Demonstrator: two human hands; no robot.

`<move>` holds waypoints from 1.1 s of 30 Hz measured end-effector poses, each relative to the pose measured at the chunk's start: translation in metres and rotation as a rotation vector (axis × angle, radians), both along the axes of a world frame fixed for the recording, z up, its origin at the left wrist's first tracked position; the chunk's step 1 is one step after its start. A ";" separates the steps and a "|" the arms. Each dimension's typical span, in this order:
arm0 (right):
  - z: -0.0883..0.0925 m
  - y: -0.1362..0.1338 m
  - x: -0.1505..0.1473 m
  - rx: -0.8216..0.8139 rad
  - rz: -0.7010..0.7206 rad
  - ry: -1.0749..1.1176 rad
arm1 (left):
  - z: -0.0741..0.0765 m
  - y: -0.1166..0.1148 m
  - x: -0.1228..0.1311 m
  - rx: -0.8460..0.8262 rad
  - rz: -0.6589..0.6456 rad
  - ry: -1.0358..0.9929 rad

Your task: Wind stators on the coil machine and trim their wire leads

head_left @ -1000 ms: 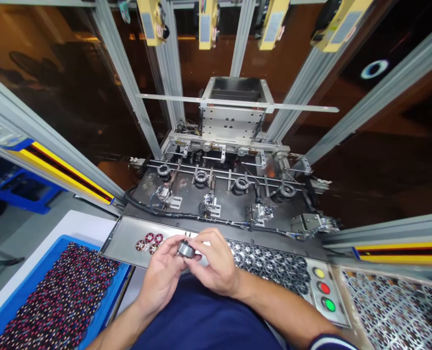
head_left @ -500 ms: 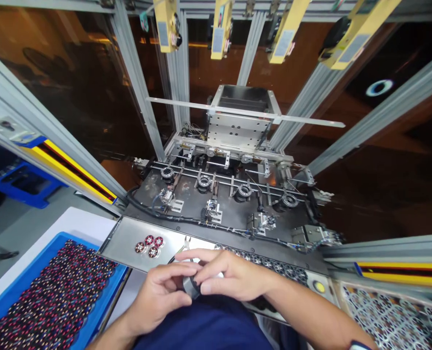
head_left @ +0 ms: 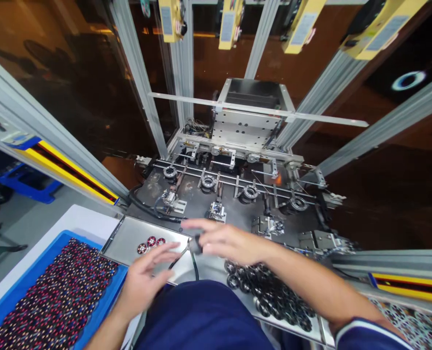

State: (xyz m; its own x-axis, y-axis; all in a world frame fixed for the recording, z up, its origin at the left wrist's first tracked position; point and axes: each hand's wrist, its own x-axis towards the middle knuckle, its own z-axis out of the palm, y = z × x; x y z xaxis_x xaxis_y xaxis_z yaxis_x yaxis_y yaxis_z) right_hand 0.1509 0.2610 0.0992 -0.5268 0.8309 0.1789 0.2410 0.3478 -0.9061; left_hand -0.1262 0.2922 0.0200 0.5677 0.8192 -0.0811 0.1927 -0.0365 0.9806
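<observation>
My right hand (head_left: 221,241) reaches left over the metal tray (head_left: 128,232) and pinches a small dark round part (head_left: 196,244) between thumb and fingers. My left hand (head_left: 145,280) hovers below it with the fingers spread and holds nothing; both hands are blurred by motion. Three small red round parts (head_left: 151,243) lie on the tray just left of my hands. A pair of tweezers with black leads (head_left: 187,256) lies on the tray under my hands. Several dark ring parts (head_left: 267,291) are heaped on the tray under my right forearm.
A blue bin (head_left: 22,287) full of red and dark round parts stands at the lower left. Behind the tray is a machine bed with several round fixtures (head_left: 207,182) on rails. A grey metal box (head_left: 250,116) rises behind them. Yellow-striped light-curtain bars (head_left: 66,170) flank the opening.
My hands have come apart: the right hand lifted forward with the round part, the left hand let go and opened. The view shifted, showing the heap of ring parts on the tray.
</observation>
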 end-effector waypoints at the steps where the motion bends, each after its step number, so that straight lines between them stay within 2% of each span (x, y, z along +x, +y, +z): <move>1: -0.003 0.018 0.013 0.060 -0.079 -0.117 | -0.016 0.011 -0.006 0.122 0.116 0.108; 2: -0.007 0.037 0.027 0.114 -0.160 -0.251 | -0.034 0.022 -0.011 0.278 0.247 0.248; 3: -0.013 0.057 0.041 0.145 -0.241 -0.407 | -0.053 0.032 -0.017 0.347 0.339 0.313; 6: -0.040 0.112 0.076 0.122 -0.375 -0.555 | -0.106 0.049 -0.029 0.475 0.513 0.406; 8: -0.060 0.138 0.090 0.099 -0.414 -0.616 | -0.130 0.050 -0.035 0.528 0.569 0.440; 10: -0.077 0.152 0.097 0.088 -0.423 -0.674 | -0.143 0.047 -0.038 0.561 0.587 0.465; 13: -0.094 0.160 0.100 0.078 -0.412 -0.742 | -0.149 0.044 -0.040 0.577 0.571 0.493; 16: -0.101 0.162 0.102 0.066 -0.400 -0.795 | -0.150 0.045 -0.041 0.574 0.543 0.520; 28: -0.103 0.179 0.091 -0.070 -0.333 -1.001 | -0.150 0.046 -0.040 0.596 0.549 0.562; 33: -0.098 0.176 0.089 -0.044 -0.362 -1.048 | -0.149 0.046 -0.039 0.611 0.552 0.556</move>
State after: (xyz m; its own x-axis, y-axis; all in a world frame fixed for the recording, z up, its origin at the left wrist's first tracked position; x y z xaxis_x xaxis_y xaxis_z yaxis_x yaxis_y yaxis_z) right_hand 0.2403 0.4367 0.0010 -0.1250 0.9609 -0.2469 0.9761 0.0745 -0.2044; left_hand -0.1653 0.3381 -0.1289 0.1032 0.9470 0.3044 0.7614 -0.2721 0.5885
